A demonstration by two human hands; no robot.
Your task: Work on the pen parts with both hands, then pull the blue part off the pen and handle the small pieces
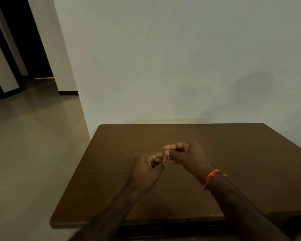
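1. Clearly both hands meet over the middle of the brown table (pixel 233 153), held just above its top rather than resting on it.
2. Between them is a small thin purple piece (pixel 164 159), standing nearly upright where the fingertips come together; it is too small and the light too dim to tell what it is.
3. On the left, the left hand (pixel 147 168) has its fingers curled inward and appears to pinch the lower end of the purple piece.
4. From the right, the right hand (pixel 186 157) has its fingers bent over and its thumb pressed toward them, and it seems to grip the upper end of the same piece; an orange thread bracelet (pixel 211 178) sits on that wrist.
5. By my reading, the step in hand is fine two-handed work on this one piece, such as twisting, pulling or opening it; which of these cannot be told.
6. For the next move, I judge that both pinches need to stay firm and close together, with small careful finger motions, since so slight a thing could slip and drop onto the table.
7. Pale specks (pixel 127 152) are scattered on the table just to the left of the hands, toward the far side.
8. Behind the table rises a plain wall (pixel 181 66), and a tiled floor (pixel 33 145) stretches away on the left.
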